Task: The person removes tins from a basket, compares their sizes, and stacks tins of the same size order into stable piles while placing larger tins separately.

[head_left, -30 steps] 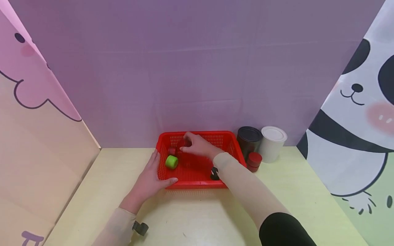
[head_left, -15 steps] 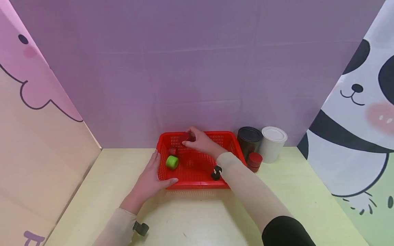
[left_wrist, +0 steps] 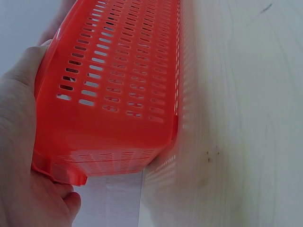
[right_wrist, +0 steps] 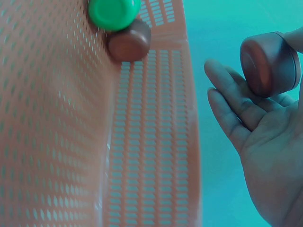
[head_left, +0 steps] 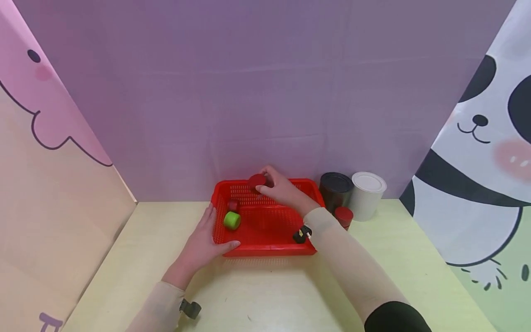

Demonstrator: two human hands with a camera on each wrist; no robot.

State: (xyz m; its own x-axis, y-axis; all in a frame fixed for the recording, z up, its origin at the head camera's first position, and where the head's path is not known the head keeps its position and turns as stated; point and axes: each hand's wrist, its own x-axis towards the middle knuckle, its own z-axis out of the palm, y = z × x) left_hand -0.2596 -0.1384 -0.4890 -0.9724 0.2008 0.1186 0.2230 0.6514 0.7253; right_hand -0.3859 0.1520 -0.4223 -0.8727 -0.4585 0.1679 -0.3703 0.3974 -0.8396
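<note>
My right hand (head_left: 286, 191) holds a small red round jar (head_left: 256, 181) by its side, above the back rim of a red slotted plastic basket (head_left: 267, 251). In the right wrist view a seam near one end of this jar (right_wrist: 265, 66) shows, with several fingers stretched out beneath it. My left hand (head_left: 202, 242) rests on the basket's front left corner, fingers straight along the left side, thumb over the front rim. Inside the basket, at the left, lie a bright green jar (head_left: 232, 221) and a small dark red jar (head_left: 233, 205), side by side.
Right of the basket stand a black can (head_left: 336, 186) and a white can (head_left: 367, 196) with lids. A red jar (head_left: 344, 216) sits in front of them, partly behind my right sleeve. A purple backdrop (head_left: 265, 101) rises behind the table (head_left: 257, 295).
My right hand has lifted the red jar from inside the basket, up and slightly right, to above its back rim. My left hand and the basket have stayed in place.
</note>
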